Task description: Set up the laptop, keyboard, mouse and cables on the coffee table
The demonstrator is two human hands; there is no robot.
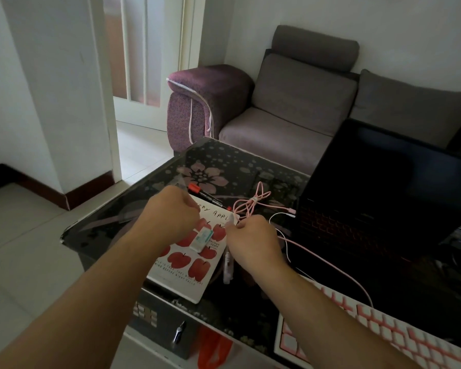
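Pinching a limp pink cable (248, 206) beside the open laptop (378, 198) on the desk (133, 217), the right hand (253, 241) should grip its stiff plug; the left hand (171, 217) hovers fisted, contents hidden.

Two bare forearms, entering from the bottom edge. No sleeves, cuffs or gloves anywhere along them up to the frame's edge. Left hand (171, 214) bare, seen from the back, knuckles rounded. Right hand (253, 241) bare too, likewise seen from the back. Wrists plain: no watch, band or bracelet. No rings on the fingers that show. Nails out of sight. Slight blur around the left hand's knuckles, detail there hard to tell.
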